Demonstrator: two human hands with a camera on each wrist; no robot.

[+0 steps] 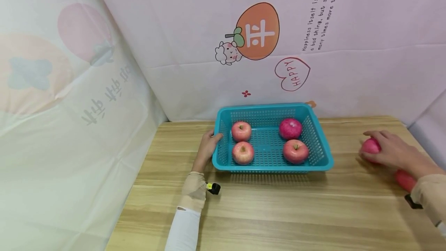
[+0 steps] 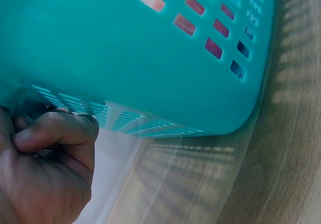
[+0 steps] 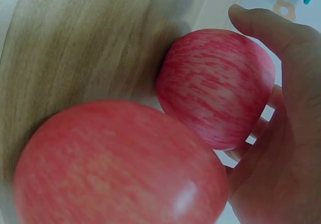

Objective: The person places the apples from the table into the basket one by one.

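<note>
My left hand [image 1: 208,147] grips the left rim of a turquoise plastic basket [image 1: 272,168]; in the left wrist view its fingers curl at the basket's edge. The basket holds several pinkish-red apples, among them a front-left apple [image 1: 242,153] and a darker magenta fruit [image 1: 290,128] at the back right. To the right of the basket, my right hand [image 1: 395,150] holds a red streaked apple [image 3: 215,88], low over the table. Its thumb lies along one side and its fingers reach round behind. Another red apple [image 3: 120,169] sits close under that wrist.
The wooden table [image 1: 265,216] carries everything. A white printed cloth [image 1: 195,49] hangs behind the table, and more pale cloth covers the left and right sides. A small black device [image 1: 214,188] is strapped at the left wrist.
</note>
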